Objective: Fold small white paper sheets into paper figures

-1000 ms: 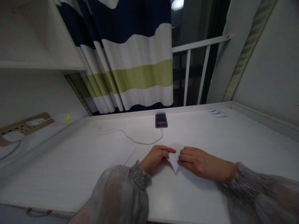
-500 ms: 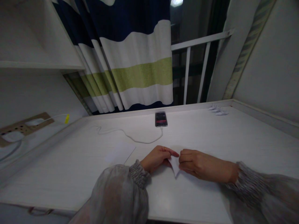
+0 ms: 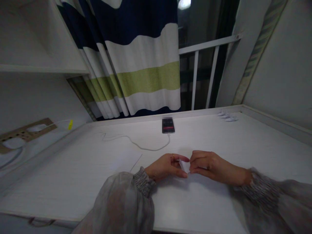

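Note:
A small folded piece of white paper [image 3: 185, 165] is pinched between both my hands over the white table [image 3: 219, 143]. My left hand [image 3: 165, 167] is closed on its left side, thumb and fingers pressed together, a ring on one finger. My right hand [image 3: 212, 165] is closed on its right side with fingers curled. Most of the paper is hidden between the fingertips.
A flat white sheet [image 3: 124, 161] lies left of my hands. A dark phone [image 3: 168, 125] with a white cable [image 3: 136, 143] sits further back. Small folded paper pieces [image 3: 227, 117] lie at the far right corner. A striped curtain [image 3: 143, 65] and white railing [image 3: 209, 45] stand behind.
The paper's pointed lower tip, visible before on the table, is now folded up or lifted between my fingers. Both hands have drawn closer together and risen slightly.

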The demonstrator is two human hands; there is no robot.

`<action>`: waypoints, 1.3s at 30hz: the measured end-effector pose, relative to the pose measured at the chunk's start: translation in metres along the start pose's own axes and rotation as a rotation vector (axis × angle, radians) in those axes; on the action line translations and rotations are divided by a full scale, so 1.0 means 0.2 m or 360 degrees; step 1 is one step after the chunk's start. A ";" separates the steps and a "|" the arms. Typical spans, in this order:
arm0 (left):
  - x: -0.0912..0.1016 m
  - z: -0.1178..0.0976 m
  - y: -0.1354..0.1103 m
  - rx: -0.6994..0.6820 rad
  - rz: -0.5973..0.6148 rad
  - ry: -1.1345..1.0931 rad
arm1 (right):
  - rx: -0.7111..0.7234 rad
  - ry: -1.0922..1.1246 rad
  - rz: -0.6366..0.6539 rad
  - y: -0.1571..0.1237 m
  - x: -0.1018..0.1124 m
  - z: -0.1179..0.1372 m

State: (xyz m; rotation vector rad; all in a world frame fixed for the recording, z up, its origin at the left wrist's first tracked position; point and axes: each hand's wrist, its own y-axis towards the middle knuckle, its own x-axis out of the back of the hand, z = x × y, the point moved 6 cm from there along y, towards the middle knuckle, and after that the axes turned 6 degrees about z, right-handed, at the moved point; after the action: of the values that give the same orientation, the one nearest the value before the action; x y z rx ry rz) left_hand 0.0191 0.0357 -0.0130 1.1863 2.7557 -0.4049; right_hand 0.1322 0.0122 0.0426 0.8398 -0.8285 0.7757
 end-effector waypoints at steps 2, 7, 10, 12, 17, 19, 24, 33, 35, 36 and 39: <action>0.00 0.00 0.01 -0.0026 0.0033 -0.0034 | -0.0057 0.0106 -0.0054 0.00 0.01 -0.02; -0.01 -0.01 0.01 -0.0055 0.0022 -0.0034 | -0.0228 0.0351 -0.0111 0.00 0.00 -0.07; -0.01 -0.01 0.02 -0.0079 -0.0007 -0.0076 | -0.0303 0.0493 -0.0170 0.01 0.00 -0.08; -0.01 -0.02 0.02 -0.0108 -0.0029 -0.0109 | -0.0337 0.0566 -0.0207 0.01 0.00 -0.08; -0.01 -0.02 0.02 -0.0208 -0.0106 -0.0226 | -0.0356 0.0398 -0.0376 0.00 0.01 -0.09; -0.01 -0.02 0.03 -0.0239 -0.0134 -0.0259 | -0.0335 0.0213 -0.0420 0.00 0.00 -0.08; 0.00 0.00 0.04 -0.0249 -0.0185 -0.0196 | -0.0283 -0.0284 -0.0302 0.01 -0.02 -0.03; 0.02 -0.01 0.03 -0.0327 -0.0264 -0.0105 | -0.0235 -0.0584 -0.0119 0.02 -0.03 -0.03; 0.01 -0.02 0.03 -0.0322 -0.0297 -0.0016 | -0.0241 -0.0552 -0.0122 0.02 -0.03 -0.03; 0.01 -0.03 0.02 -0.0321 -0.0313 0.0032 | -0.0253 -0.0540 -0.0124 0.02 -0.03 -0.03; -0.01 -0.04 0.02 -0.0321 -0.0314 0.0150 | -0.0355 -0.0493 -0.0130 0.02 -0.04 -0.03</action>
State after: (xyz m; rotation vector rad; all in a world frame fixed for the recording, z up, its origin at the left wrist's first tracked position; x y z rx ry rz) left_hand 0.0230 0.0391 -0.0056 0.9138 2.9211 -0.0857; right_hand 0.1263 0.0178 0.0343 0.7978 -1.1261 0.4756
